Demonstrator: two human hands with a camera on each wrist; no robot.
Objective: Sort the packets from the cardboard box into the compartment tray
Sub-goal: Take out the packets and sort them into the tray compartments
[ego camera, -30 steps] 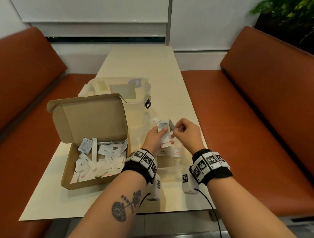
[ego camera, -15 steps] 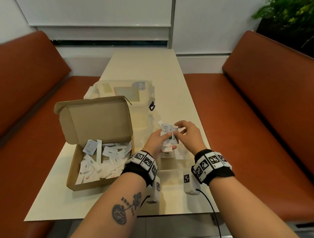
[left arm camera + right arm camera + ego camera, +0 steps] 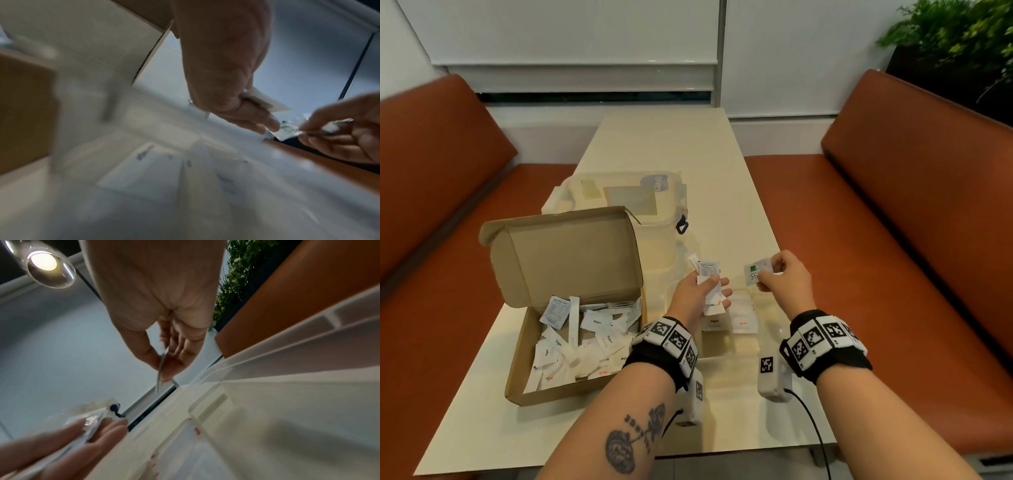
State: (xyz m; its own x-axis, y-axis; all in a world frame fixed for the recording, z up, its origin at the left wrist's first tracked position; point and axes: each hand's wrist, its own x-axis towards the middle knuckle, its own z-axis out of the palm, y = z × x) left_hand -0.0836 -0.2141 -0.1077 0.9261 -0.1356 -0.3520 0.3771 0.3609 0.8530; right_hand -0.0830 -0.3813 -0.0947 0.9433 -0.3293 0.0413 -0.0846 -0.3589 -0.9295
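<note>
While both hands hold packets above the compartment tray, the cardboard box sits open beside it on the bench.
Left hand grips a small bunch of packets; right hand, apart from it, pinches one green-marked packet. More packets fill the box.

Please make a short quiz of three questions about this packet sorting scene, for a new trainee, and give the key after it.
1. True or false: the cardboard box has its lid shut.
2. What does the right hand pinch? A) one packet with a green mark B) a spoon C) nothing
3. Fill in: the left hand holds a ____ of packets.

Key: 1 false; 2 A; 3 bunch.
</note>
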